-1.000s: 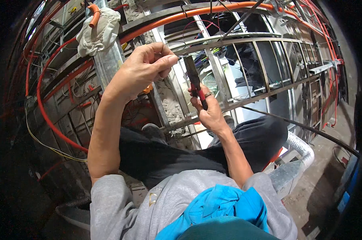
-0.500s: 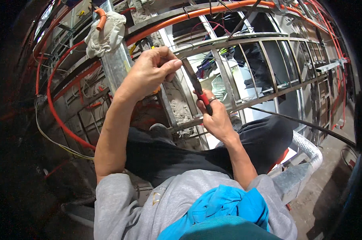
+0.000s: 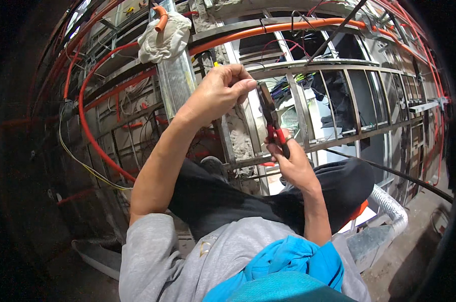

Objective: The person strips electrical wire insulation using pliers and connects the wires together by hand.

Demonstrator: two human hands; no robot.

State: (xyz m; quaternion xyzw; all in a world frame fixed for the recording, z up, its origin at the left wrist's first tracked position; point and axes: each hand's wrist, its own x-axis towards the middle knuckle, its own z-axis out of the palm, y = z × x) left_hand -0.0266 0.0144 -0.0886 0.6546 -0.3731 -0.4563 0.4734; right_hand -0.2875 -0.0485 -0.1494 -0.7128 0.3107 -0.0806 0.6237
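Observation:
Red-handled pliers (image 3: 275, 132) are gripped in my right hand (image 3: 297, 163), with the dark jaws pointing up and away from me. Their two handles stand slightly apart. My left hand (image 3: 220, 94) is raised just left of the jaws, thumb and forefinger pinched together. Whatever lies in that pinch is too small or too hidden to make out. The pinched fingertips come close to the tip of the jaws; contact cannot be told.
Beyond my hands runs a ladder-like metal frame (image 3: 348, 85). An orange conduit (image 3: 273, 27) crosses behind it. A white cloth (image 3: 165, 43) and a short orange pipe piece (image 3: 161, 19) rest on a metal beam (image 3: 175, 83). Red flexible conduit (image 3: 82, 113) curves at left; a silver duct (image 3: 391, 204) bends at right.
The view has shifted, so the surroundings sit farther right and lower. The pliers' handles have spread, and both now show. My left hand keeps its pinch near the jaws.

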